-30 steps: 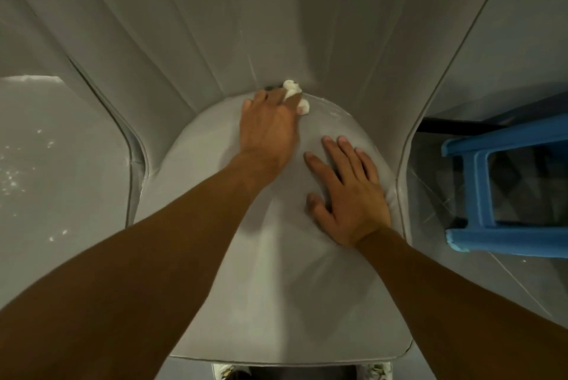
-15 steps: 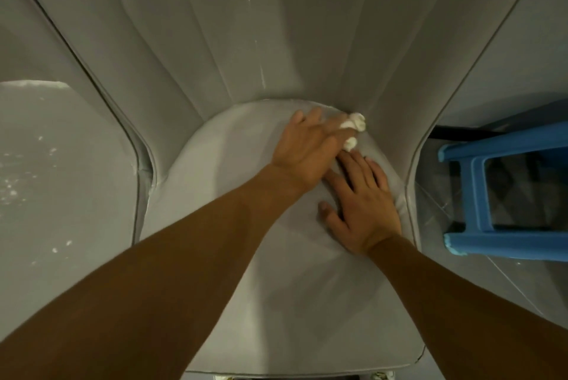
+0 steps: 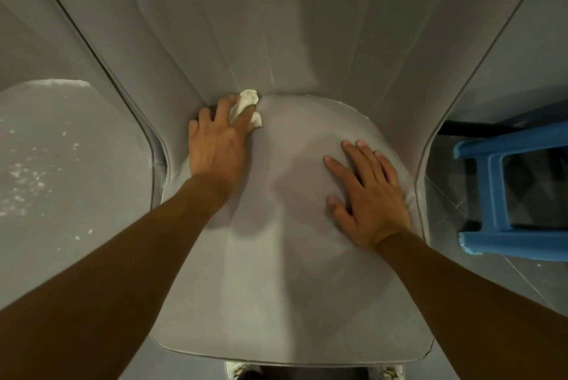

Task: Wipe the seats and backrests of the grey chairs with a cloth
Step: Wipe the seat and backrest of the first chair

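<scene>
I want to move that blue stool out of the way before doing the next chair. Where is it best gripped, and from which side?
Probably the blue stool is best gripped by its upper blue bar, nearest the chair's right edge. Come from the chair side with the right hand, which lies flat and empty beside it; the left hand holds the cloth. The open frame lets fingers wrap around.

Both hands (image 3: 216,146) (image 3: 370,200) palm-down, arms outstretched

A glossy grey floor (image 3: 61,195) is filling the left of the frame, reflecting pale specks of light. At right, a blue plastic stool (image 3: 504,195) is standing on floor tiles (image 3: 445,213).
</scene>
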### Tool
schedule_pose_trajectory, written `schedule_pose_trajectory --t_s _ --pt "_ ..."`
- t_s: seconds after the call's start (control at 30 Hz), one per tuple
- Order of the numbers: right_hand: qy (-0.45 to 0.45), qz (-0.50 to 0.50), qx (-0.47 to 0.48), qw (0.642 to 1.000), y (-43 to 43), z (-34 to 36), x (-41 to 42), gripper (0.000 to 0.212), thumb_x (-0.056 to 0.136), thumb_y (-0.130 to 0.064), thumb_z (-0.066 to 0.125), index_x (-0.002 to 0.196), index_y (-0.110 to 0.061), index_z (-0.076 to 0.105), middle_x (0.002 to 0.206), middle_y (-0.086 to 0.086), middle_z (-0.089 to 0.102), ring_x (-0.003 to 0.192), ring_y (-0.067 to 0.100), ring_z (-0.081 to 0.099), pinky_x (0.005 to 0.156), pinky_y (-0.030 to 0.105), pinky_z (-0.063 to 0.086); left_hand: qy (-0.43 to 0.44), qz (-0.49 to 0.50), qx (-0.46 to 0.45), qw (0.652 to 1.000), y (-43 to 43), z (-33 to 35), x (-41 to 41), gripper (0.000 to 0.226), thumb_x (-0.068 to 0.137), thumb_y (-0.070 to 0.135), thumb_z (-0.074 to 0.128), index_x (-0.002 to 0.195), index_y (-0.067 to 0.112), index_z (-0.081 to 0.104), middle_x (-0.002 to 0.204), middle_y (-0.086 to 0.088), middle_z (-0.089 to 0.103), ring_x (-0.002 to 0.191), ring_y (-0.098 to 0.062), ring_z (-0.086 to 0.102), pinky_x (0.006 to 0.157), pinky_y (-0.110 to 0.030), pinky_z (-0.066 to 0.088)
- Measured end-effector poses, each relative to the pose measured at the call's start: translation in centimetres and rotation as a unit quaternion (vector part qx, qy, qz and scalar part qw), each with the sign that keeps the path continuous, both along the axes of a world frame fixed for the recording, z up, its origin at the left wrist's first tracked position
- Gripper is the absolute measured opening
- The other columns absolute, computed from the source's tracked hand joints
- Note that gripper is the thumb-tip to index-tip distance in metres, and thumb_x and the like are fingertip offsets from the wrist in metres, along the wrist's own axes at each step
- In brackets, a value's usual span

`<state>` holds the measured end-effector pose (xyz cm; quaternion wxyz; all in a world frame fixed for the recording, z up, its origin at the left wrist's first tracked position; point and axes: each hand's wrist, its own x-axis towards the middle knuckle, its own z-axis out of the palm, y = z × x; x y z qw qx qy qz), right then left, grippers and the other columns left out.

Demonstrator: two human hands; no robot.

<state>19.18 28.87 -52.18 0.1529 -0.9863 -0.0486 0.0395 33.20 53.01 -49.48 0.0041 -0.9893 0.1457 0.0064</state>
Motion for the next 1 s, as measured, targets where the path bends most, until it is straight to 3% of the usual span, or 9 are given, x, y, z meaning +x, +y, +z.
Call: schedule_pose_trajectory --t_s 0.07,0.13,0.23,0.37,0.47,0.67,0.9,1.0 --pt "0.001 0.0 0.0 1.0 0.0 0.0 0.0 0.065 0.093 -0.051 0.036 0.154 -0.028 0.032 0.163 0.008 0.02 0.152 0.027 0.011 0.123 0.048 0.011 -0.008 -0.004 -0.039 0.999 0.1 -0.4 -0.4 0.044 0.107 0.031 0.044 0.151 0.033 0.042 0.15 -0.006 0.049 0.108 -0.039 0.051 0.087 -0.047 0.04" --pt "0.005 0.0 -0.002 1.0 0.0 0.0 0.1 0.065 0.093 -0.051 0.036 0.154 -0.028 0.031 0.164 0.008 0.019 0.153 0.027 0.011 0.122 0.049 0.013 -0.002 0.003 -0.089 0.996 -0.4 -0.6 -0.2 0.042 0.107 0.03 0.045 0.149 0.028 0.048 0.144 -0.008 0.056 0.108 -0.039 0.054 0.09 -0.047 0.042" --pt "0.011 0.0 -0.005 1.0 0.0 0.0 0.1 0.065 0.093 -0.052 0.035 0.154 -0.029 0.03 0.164 0.007 0.019 0.153 0.027 0.01 0.122 0.049 0.012 0.015 0.038 -0.131 0.99 -3.5 -0.9 0.3 0.033 0.105 0.029 0.043 0.128 0.019 0.064 0.131 -0.013 0.062 0.111 -0.037 0.057 0.099 -0.042 0.042" --pt "0.018 -0.002 -0.007 1.0 0.1 0.1 0.2 0.066 0.092 -0.053 0.035 0.154 -0.029 0.03 0.164 0.007 0.019 0.153 0.027 0.009 0.123 0.048 0.01 0.035 0.058 -0.175 0.982 -7.3 -1.4 0.4 0.047 0.102 0.031 0.024 0.115 0.019 0.068 0.132 -0.013 0.062 0.121 -0.034 0.056 0.106 -0.036 0.037" --pt "0.02 0.0 -0.006 1.0 0.0 0.1 0.2 0.067 0.092 -0.053 0.036 0.154 -0.029 0.031 0.164 0.008 0.019 0.153 0.028 0.01 0.123 0.048 0.01 0.039 0.025 -0.19 0.981 -7.7 -1.8 0.5 0.043 0.104 0.03 0.032 0.119 0.017 0.07 0.137 -0.012 0.062 0.126 -0.033 0.055 0.11 -0.038 0.036" --pt "0.038 -0.003 -0.008 0.999 0.1 0.1 0.3 0.066 0.093 -0.057 0.031 0.155 -0.032 0.025 0.165 0.006 0.014 0.153 0.026 0.003 0.123 0.046 0.003 0.091 -0.107 -0.278 0.95 -11.2 -1.0 0.0 0.034 0.101 0.031 0.051 0.123 0.018 0.073 0.128 -0.004 0.068 0.114 -0.029 0.06 0.102 -0.038 0.045" --pt "0.04 -0.002 -0.009 0.999 0.2 0.2 0.4 0.064 0.093 -0.054 0.035 0.152 -0.029 0.029 0.159 0.011 0.025 0.15 0.03 0.017 0.123 0.047 0.008 0.176 -0.262 -0.241 0.918 -11.9 -0.7 0.8 0.045 0.1 0.045 0.038 0.126 0.03 0.071 0.134 0.01 0.064 0.124 -0.019 0.055 0.107 -0.037 0.041" --pt "0.043 -0.005 -0.008 0.999 0.2 0.4 0.5 0.061 0.094 -0.054 0.035 0.148 -0.027 0.033 0.153 0.011 0.033 0.144 0.03 0.026 0.122 0.046 0.01 0.21 -0.319 -0.165 0.91 -13.0 0.2 0.4 0.035 0.104 0.036 0.045 0.133 0.038 0.064 0.142 0.014 0.055 0.126 -0.018 0.046 0.104 -0.034 0.034"
